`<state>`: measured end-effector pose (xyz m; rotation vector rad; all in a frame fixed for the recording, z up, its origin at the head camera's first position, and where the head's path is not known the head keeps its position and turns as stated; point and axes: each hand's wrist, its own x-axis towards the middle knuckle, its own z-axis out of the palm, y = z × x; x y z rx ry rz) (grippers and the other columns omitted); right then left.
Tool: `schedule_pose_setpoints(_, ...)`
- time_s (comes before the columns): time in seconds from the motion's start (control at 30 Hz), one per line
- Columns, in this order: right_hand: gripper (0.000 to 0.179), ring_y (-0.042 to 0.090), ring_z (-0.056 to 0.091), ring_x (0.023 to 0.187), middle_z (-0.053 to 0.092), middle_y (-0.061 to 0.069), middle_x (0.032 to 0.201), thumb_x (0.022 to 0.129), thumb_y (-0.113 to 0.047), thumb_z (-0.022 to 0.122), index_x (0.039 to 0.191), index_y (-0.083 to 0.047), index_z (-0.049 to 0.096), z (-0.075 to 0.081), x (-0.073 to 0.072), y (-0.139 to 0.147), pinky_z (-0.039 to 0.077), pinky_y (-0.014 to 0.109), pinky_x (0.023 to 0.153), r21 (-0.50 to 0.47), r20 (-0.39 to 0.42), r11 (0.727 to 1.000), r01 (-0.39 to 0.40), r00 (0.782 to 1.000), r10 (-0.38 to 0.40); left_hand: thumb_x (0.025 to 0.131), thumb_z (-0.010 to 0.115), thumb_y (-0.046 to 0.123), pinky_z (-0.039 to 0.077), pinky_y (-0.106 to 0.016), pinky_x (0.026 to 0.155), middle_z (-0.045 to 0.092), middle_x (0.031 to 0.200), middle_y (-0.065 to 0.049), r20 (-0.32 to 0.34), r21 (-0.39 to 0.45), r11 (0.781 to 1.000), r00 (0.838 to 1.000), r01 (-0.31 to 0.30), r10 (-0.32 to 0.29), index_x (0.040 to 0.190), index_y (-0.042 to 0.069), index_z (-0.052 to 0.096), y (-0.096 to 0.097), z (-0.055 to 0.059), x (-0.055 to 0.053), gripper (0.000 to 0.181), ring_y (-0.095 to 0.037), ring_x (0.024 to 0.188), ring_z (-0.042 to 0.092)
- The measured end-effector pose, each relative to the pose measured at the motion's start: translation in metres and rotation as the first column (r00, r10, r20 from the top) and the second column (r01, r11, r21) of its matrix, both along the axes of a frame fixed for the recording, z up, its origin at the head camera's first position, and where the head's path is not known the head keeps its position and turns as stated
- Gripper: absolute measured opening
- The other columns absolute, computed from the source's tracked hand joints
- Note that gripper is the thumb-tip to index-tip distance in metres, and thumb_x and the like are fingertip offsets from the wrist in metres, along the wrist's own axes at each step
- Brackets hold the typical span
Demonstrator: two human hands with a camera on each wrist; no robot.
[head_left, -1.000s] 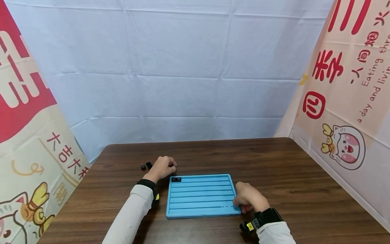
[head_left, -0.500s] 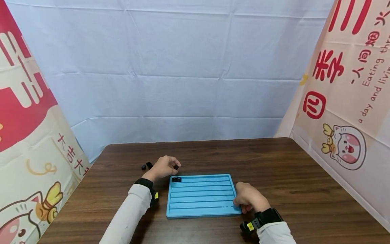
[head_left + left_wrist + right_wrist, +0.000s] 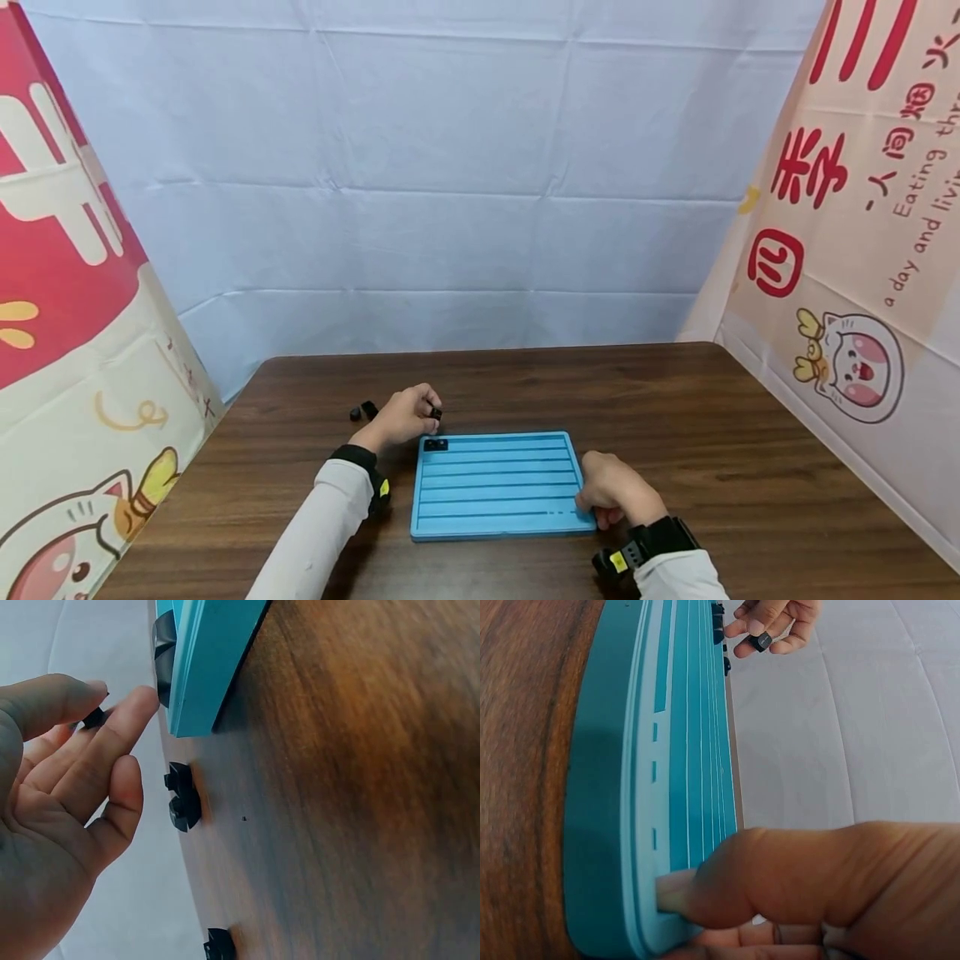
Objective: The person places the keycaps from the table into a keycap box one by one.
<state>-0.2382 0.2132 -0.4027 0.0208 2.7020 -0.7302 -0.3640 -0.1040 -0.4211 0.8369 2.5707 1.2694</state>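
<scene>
A small, blocky black piece is pinched by the left hand's barely parted thumb and fingers, just beyond the ten-o'clock corner of a light-blue, grooved rectangular board. The board's four-o'clock corner is gripped by the right hand, its thumb laid on top and its fingers curled.

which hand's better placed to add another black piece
Likely the left hand: it pinches a black piece by the far-left corner of the blue board; the right hand grips its near-right corner.
</scene>
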Motion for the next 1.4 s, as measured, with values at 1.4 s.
schedule_pose_setpoints(1.4, 0.014, 0.014, 0.053, 0.039, 0.055, 0.008, 0.046, 0.076, 0.001, 0.066, 0.065, 0.0, 0.057, -0.0029, -0.0015, -0.0003, 0.041, 0.023, 0.038, 0.032, 0.007, 0.999, -0.008, 1.0, 0.008, 0.086, 0.065, 0.003, 0.048, -0.031, 0.066, 0.06, 0.079, -0.002, -0.027, -0.019, 1.0, 1.0, -0.009, 0.009, 0.095, 0.005, 0.058, 0.0069, -0.0028, 0.0035, 0.011, -0.018, 0.072, 0.059)
